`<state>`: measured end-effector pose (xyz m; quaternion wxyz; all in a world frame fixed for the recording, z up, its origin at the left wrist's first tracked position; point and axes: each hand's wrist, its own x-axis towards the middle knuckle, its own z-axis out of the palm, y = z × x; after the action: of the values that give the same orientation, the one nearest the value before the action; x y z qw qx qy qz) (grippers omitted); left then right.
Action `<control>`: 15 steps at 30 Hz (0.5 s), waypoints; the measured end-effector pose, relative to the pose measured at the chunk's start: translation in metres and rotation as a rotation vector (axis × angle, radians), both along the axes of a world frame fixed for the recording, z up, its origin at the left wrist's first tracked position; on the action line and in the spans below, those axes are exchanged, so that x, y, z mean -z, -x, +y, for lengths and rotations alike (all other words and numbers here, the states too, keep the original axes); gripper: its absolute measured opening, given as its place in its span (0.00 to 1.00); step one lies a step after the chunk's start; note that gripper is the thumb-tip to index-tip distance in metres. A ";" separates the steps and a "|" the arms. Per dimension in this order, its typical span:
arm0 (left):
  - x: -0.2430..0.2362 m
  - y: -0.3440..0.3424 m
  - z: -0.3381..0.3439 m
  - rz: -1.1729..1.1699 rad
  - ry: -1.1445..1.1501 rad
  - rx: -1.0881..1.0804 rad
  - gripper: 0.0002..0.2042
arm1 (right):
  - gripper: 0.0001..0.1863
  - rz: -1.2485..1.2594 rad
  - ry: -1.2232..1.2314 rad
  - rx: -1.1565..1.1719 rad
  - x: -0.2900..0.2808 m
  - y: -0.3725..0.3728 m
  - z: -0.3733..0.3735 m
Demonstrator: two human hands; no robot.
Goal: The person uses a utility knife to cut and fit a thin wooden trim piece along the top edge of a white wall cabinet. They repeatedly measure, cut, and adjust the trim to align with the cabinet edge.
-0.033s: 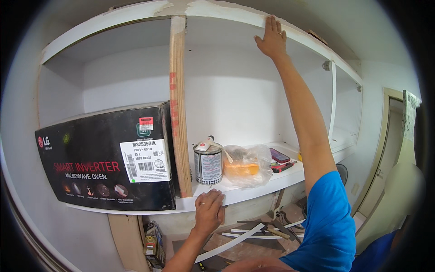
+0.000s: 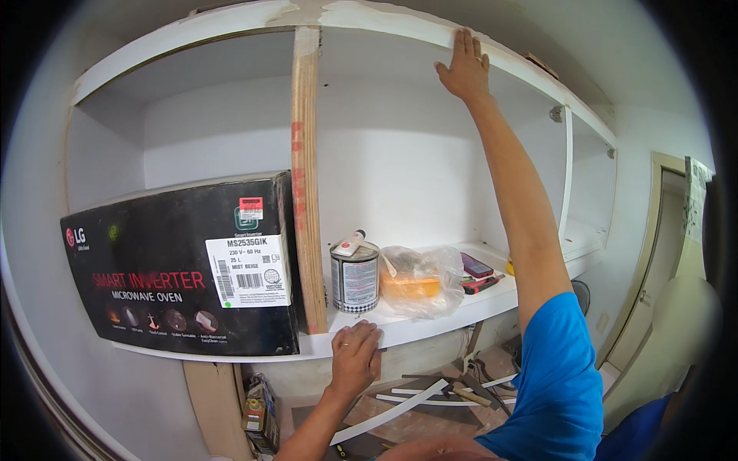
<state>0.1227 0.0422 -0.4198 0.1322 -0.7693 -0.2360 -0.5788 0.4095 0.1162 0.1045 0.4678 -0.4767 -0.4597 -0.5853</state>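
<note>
My right hand (image 2: 467,67) is raised to the white top rail (image 2: 400,23) of an open cabinet, its fingers stretched out against the rail's front face and its thumb apart. Low down, my left hand (image 2: 356,357) lies over the white front edge (image 2: 419,329) of the bottom shelf, fingers bent onto it and thumb side below. Just behind that hand stands a metal can (image 2: 355,278) with a small tube lying on its lid. Beside the can sits a clear plastic bag (image 2: 419,296) with something orange inside.
A large black microwave box (image 2: 177,269) fills the left bay, next to a bare wooden upright (image 2: 305,192). A phone (image 2: 477,265) and a red-and-black tool (image 2: 482,285) lie on the shelf. Below are white strips (image 2: 392,413), a hammer (image 2: 473,396) and a small carton (image 2: 260,422). A doorway stands right.
The whole view has shifted very slightly. Both hands keep their places on the rail and the shelf edge.
</note>
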 end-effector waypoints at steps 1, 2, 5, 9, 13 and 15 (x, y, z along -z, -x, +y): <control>0.000 0.000 0.000 0.001 0.001 -0.001 0.20 | 0.50 0.019 0.003 0.015 0.000 0.002 0.000; 0.000 0.000 0.001 0.002 0.002 -0.002 0.20 | 0.50 0.038 0.006 0.030 0.001 0.004 0.000; 0.002 -0.001 0.003 0.028 0.019 0.005 0.20 | 0.51 0.071 0.014 0.036 -0.001 0.021 0.003; 0.004 0.001 0.003 0.033 0.041 -0.007 0.19 | 0.49 -0.069 0.052 -0.010 0.007 0.077 -0.002; 0.004 0.004 0.002 0.060 0.049 0.000 0.20 | 0.44 -0.368 0.087 -0.246 0.000 0.129 -0.001; 0.004 0.005 0.001 0.073 0.051 0.009 0.20 | 0.43 -0.412 0.188 -0.338 -0.013 0.151 -0.002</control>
<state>0.1178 0.0437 -0.4237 0.1186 -0.7941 -0.2423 -0.5447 0.2583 0.1147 0.1176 0.4088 -0.3056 -0.6705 -0.5384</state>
